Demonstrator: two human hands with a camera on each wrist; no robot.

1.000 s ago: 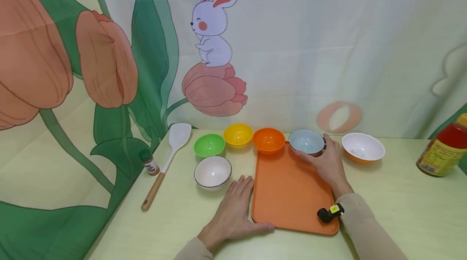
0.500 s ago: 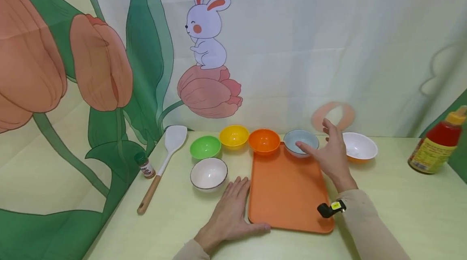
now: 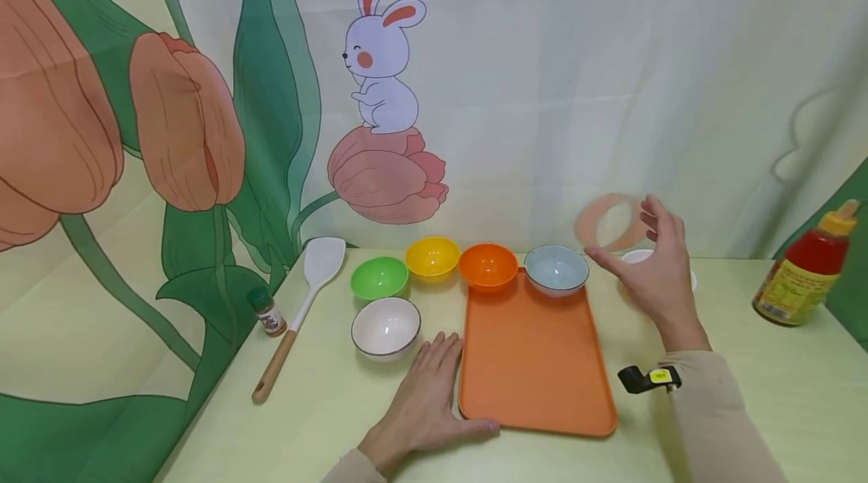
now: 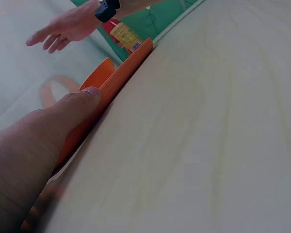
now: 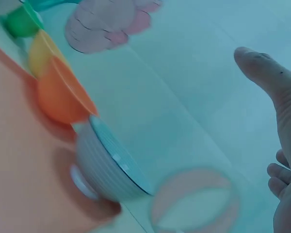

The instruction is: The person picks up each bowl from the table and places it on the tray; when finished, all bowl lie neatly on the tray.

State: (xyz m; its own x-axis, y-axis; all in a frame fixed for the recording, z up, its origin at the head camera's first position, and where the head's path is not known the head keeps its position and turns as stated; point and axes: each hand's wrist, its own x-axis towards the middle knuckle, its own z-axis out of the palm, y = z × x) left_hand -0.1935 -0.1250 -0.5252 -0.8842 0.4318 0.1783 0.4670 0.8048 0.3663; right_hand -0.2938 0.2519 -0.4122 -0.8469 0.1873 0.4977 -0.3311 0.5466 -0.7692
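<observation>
My left hand (image 3: 422,404) rests with straight fingers along the left edge of the orange tray (image 3: 536,355). Its thumb (image 4: 80,104) lies against the tray's front edge in the left wrist view. Holding nothing, my right hand (image 3: 656,276) is raised with fingers spread, and it overlaps the white bowl (image 3: 636,255) at the right, hiding most of it. A light blue bowl (image 3: 556,270) with a dark rim sits at the tray's far right corner, left of that hand. An orange bowl (image 3: 488,267) stands at the far left corner.
A yellow bowl (image 3: 432,258), a green bowl (image 3: 380,279) and a cream bowl (image 3: 386,327) stand left of the tray. Farther left are a spatula (image 3: 298,325) and a small spice jar (image 3: 269,313). A red sauce bottle (image 3: 803,272) stands far right, before the printed curtain (image 3: 515,91).
My right hand has let go of the light blue bowl and moved right, across the white bowl. The light blue bowl stays at the tray's far corner; my left hand keeps its place.
</observation>
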